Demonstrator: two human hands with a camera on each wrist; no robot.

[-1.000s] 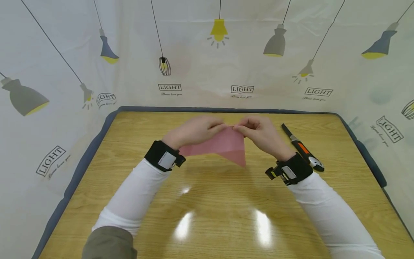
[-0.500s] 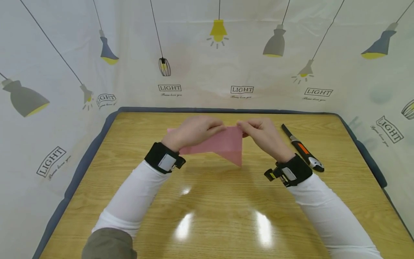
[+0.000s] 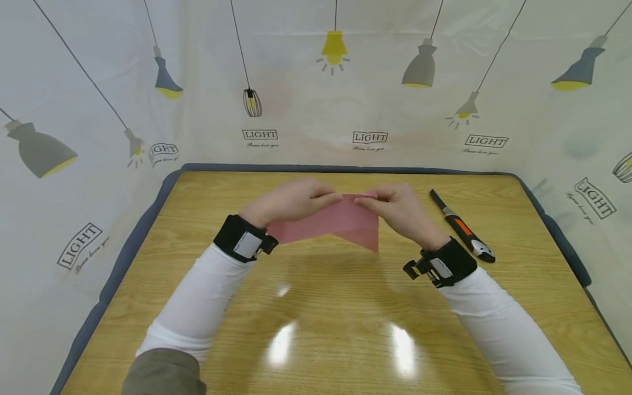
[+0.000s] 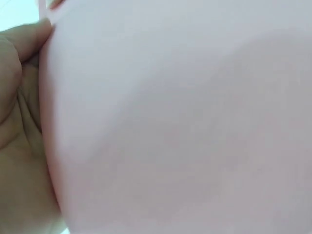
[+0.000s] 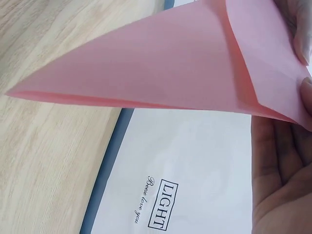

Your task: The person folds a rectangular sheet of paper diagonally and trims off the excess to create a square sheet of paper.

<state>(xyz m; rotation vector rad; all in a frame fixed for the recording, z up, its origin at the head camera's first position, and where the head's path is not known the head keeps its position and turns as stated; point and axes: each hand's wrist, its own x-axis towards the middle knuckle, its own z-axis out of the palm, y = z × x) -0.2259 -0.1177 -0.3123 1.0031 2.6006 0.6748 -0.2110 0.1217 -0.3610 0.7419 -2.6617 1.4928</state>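
A folded sheet of pink paper (image 3: 321, 222) is held up over the far middle of the table, its pointed lower right corner hanging down. My left hand (image 3: 294, 201) pinches its top edge near the middle, thumb on the near face. Close by on the right, my right hand (image 3: 402, 211) pinches the same edge with thumb and fingers. In the right wrist view the paper (image 5: 161, 58) shows layers and a folded flap, spreading apart toward a sharp tip. The paper (image 4: 170, 117) fills most of the left wrist view, with my left thumb at its edge.
A slim tool with a dark tip and a black and orange handle (image 3: 461, 226) lies on the wooden table (image 3: 340, 307), right of my right hand. A white printed sheet (image 3: 296, 148) stands behind and beside the table, whose edge has a blue-grey border (image 3: 306, 167).
My right hand lifts off toward the paper's right corner, then grips farther in from that edge. My left hand shifts slightly left. The paper's right side swings a little rightward.
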